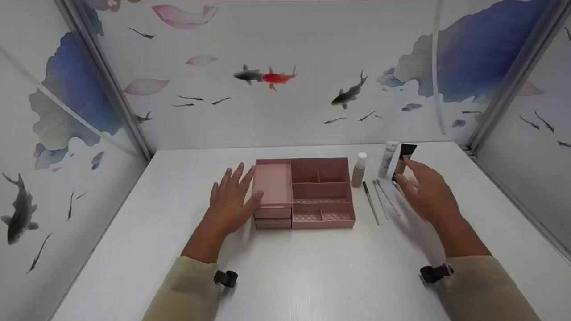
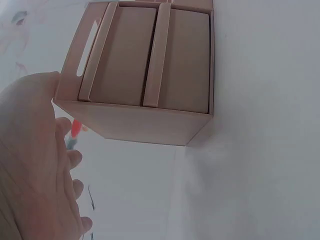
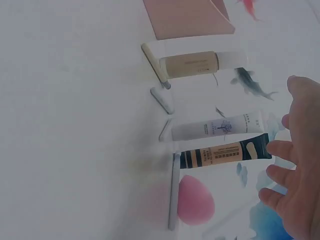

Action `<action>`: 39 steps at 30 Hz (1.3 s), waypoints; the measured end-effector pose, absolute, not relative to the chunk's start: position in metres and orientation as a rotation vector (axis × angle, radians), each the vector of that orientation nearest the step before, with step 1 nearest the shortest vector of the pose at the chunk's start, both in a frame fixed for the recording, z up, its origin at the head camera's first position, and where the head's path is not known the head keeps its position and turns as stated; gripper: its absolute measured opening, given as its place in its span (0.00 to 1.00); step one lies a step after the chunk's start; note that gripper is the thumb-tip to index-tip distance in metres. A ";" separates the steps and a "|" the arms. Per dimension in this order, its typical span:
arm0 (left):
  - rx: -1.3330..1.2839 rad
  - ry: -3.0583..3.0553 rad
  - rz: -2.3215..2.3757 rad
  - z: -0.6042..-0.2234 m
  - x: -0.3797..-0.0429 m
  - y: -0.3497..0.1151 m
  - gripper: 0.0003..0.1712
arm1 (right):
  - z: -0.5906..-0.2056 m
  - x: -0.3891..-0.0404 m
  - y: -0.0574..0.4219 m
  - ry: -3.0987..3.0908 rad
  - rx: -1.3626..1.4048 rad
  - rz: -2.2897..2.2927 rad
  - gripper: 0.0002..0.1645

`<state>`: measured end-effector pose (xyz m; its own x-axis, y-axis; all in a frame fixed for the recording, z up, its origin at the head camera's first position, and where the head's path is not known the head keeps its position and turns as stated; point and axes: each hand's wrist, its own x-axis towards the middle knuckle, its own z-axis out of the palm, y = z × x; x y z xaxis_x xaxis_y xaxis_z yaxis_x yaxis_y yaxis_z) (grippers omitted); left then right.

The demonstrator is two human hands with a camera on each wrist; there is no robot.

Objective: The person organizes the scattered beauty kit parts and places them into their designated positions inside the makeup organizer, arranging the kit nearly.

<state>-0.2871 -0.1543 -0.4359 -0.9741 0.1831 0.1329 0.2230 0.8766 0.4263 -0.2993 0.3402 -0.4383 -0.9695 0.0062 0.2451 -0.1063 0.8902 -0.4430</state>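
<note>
A pink desktop organizer point(image 1: 273, 183) stands on the table, with open compartments on its right and two drawers point(image 2: 127, 55) at its left front. My left hand point(image 1: 232, 203), its fingers spread, rests at the organizer's upper left edge. On the right, my right hand point(image 1: 428, 191) reaches over a black-and-tan cosmetic tube point(image 3: 225, 152) standing upright. One fingertip is right at the tube's upper end, and the fingers are not curled round it. Beside that tube stands a white tube point(image 3: 217, 128). A pink egg-shaped makeup sponge point(image 3: 196, 200) is hidden behind my hand in the head view.
A beige bottle with a white cap point(image 1: 358, 170) stands just right of the organizer. In front of it lie a thin dark-tipped brush point(image 1: 371, 203) and several slim sticks point(image 1: 381, 199). White panels printed with fish point(image 1: 348, 91) enclose the table's back and sides.
</note>
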 end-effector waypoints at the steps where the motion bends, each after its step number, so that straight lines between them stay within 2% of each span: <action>1: -0.322 -2.965 -0.761 -0.436 -0.288 -0.155 0.43 | -0.440 -0.300 0.342 -2.810 0.067 0.712 0.47; 7: -0.335 -2.919 -1.288 -0.442 -0.296 -0.159 0.40 | -0.448 -0.305 0.353 -2.770 0.010 0.918 0.45; 15: -0.447 -2.822 -1.678 -0.455 -0.296 -0.167 0.38 | -0.458 -0.306 0.365 -2.827 -0.149 1.053 0.46; 20: -0.497 -2.732 -1.887 -0.462 -0.295 -0.167 0.38 | -0.459 -0.301 0.374 -2.819 -0.153 1.165 0.41; 24: -0.511 -2.689 -1.981 -0.468 -0.297 -0.168 0.38 | -0.462 -0.297 0.382 -2.835 -0.124 1.205 0.40; 39: -0.478 -2.726 -1.966 -0.469 -0.299 -0.169 0.38 | -0.470 -0.300 0.387 -2.973 -0.309 1.203 0.39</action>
<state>-0.2991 -0.1687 -0.4695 -0.9292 0.3673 -0.0403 0.0777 0.3009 0.9505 -0.2996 0.3875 -0.4703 -0.9784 0.1466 -0.1460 0.2069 0.7031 -0.6803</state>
